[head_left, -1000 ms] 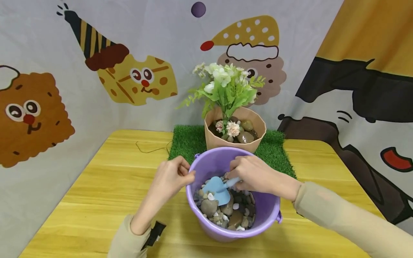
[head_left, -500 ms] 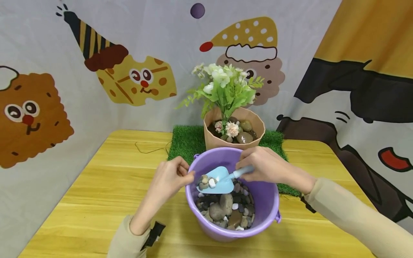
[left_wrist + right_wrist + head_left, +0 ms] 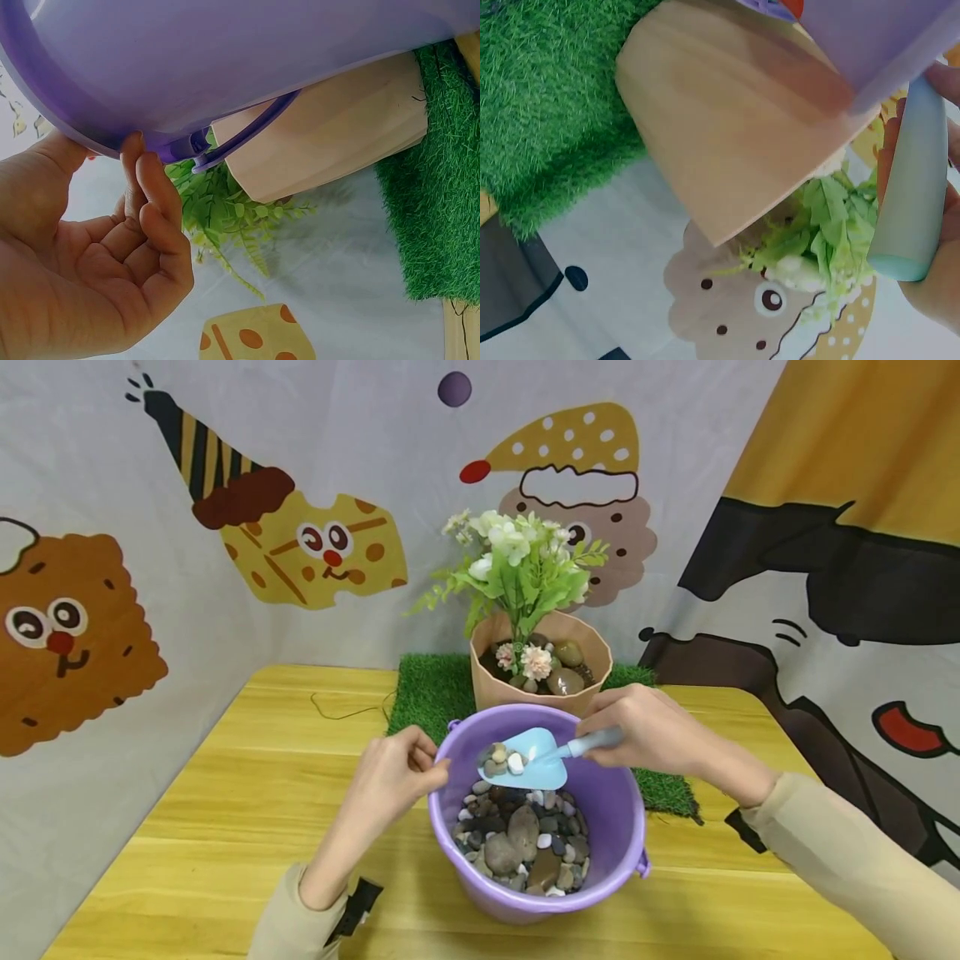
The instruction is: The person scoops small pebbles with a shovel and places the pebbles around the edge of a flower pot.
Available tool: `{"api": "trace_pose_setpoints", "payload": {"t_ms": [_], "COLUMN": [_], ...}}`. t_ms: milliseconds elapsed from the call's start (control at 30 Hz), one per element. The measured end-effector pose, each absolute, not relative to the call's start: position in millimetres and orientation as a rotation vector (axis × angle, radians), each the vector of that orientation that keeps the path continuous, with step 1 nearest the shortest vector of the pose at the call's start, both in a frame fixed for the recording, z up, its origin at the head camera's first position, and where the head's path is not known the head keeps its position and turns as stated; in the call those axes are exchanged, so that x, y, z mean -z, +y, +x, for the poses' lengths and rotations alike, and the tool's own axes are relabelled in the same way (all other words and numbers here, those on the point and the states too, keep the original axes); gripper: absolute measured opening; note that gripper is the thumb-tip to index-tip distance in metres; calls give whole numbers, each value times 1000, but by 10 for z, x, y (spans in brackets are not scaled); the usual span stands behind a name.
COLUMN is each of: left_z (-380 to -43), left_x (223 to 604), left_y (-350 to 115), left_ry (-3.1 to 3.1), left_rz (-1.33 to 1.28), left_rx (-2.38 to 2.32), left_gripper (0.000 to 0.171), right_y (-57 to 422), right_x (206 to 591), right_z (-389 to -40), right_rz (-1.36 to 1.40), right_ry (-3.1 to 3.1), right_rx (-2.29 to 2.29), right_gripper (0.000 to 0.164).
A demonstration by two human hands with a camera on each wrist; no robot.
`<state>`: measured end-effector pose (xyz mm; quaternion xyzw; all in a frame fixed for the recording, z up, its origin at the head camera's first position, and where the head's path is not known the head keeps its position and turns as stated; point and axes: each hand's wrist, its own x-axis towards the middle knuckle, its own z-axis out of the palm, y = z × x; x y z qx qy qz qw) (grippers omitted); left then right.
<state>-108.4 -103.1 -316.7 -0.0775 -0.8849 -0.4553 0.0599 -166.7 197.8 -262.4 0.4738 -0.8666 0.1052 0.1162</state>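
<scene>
A purple bucket (image 3: 617, 860) stands on the table with a layer of mixed pebbles (image 3: 522, 839) in its bottom. At its left rim my left hand (image 3: 393, 770) pinches the edge between thumb and fingers, as the left wrist view shows from outside. My right hand (image 3: 648, 731) grips the handle of a light blue toy shovel (image 3: 542, 767) over the bucket's opening. On the shovel's blade lie several small stones (image 3: 498, 760), grey, tan and white. In the right wrist view the grey-blue handle (image 3: 915, 180) crosses the palm.
Just behind the bucket, a peach flowerpot (image 3: 487, 689) holds white flowers (image 3: 517, 547), green leaves and stones. It stands on a green artificial turf mat (image 3: 435, 693). A thin dark string (image 3: 345, 714) lies on the wooden table (image 3: 300, 760) to the left.
My right hand has lifted the shovel out of the pebbles and moved it up and to the right, with stones on its blade. My left hand stays at the rim.
</scene>
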Motion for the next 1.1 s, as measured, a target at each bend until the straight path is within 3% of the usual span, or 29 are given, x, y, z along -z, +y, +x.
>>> {"api": "trace_pose_setpoints", "payload": {"t_ms": [667, 1100], "left_z": [-1078, -1074], "left_x": [3183, 3174], "left_y": [-1036, -1034], "left_ry": [-2678, -2683], "left_rz": [-239, -218], "left_rx": [1364, 1373], "left_gripper": [11, 12], "right_y": [2324, 2442], "right_x": [2351, 2184], "right_z": [-1728, -1776], "right_rz": [1192, 928], "right_ry": [-2562, -2755], "right_rx": [-224, -70], "right_gripper": [17, 12]}}
